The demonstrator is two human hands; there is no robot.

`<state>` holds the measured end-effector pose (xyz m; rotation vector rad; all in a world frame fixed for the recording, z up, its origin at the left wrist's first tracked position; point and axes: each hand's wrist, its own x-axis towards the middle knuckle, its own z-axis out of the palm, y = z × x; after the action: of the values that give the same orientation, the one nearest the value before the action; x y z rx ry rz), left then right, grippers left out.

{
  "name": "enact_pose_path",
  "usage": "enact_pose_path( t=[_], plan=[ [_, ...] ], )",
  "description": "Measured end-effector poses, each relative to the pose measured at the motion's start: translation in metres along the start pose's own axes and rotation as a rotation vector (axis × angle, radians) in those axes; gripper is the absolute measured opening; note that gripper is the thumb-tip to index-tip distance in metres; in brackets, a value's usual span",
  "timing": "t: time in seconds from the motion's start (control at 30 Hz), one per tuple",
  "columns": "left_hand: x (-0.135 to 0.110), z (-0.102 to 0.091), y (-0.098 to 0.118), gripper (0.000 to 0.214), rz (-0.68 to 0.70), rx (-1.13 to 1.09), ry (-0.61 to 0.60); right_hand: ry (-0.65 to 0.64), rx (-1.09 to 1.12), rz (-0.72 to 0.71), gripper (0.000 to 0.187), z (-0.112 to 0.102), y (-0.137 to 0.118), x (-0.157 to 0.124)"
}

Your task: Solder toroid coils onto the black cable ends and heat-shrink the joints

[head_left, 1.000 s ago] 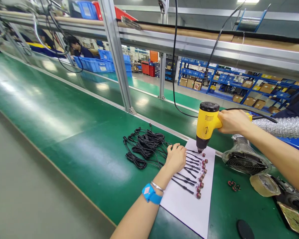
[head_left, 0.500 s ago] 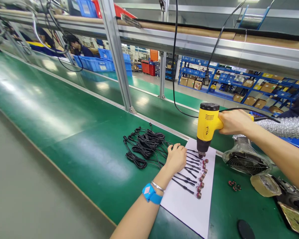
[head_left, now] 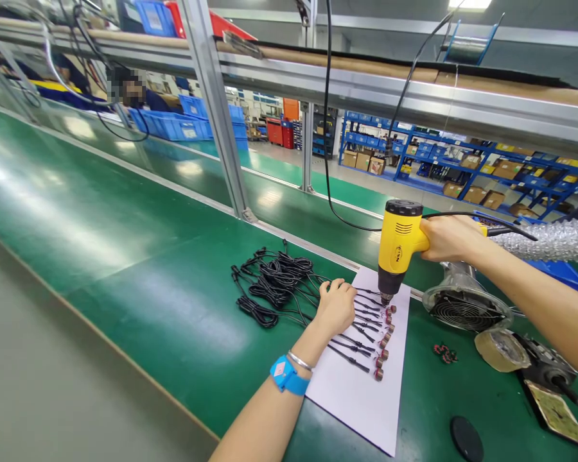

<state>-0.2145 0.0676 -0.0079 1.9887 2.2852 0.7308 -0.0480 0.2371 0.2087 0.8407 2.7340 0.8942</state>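
Note:
My right hand [head_left: 450, 237] grips the handle of a yellow heat gun [head_left: 397, 247], its nozzle pointing down just above the far end of a row of several thin black wires with red ends [head_left: 372, 333]. These wires lie side by side on a white sheet [head_left: 361, 391] on the green belt. My left hand [head_left: 336, 307] rests on the wires at the sheet's left edge, fingers curled and pressing them flat. A blue wrist strap [head_left: 286, 375] sits on my left wrist. Left of the sheet lies a bundle of coiled black cables [head_left: 274, 282].
A round fan housing [head_left: 465, 305] with a silver flexible duct [head_left: 549, 239] stands right of the sheet. Near it are a tape roll [head_left: 498, 350], small red coils [head_left: 444, 352] and a black disc [head_left: 466, 437]. A metal post [head_left: 219, 115] rises behind; another person sits far left.
The heat gun has shifted slightly along the far end of the wire row; the view has drifted a little. My left hand stays pressed on the wires.

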Motion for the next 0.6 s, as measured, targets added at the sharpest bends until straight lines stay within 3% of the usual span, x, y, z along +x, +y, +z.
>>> enact_pose_path(
  t=[0.6],
  plan=[
    [-0.0005,-0.0022,-0.0008,0.034,0.008,-0.009,-0.020,-0.059,-0.005,-0.022,0.031,0.0019,-0.0054,0.0082]
  ],
)
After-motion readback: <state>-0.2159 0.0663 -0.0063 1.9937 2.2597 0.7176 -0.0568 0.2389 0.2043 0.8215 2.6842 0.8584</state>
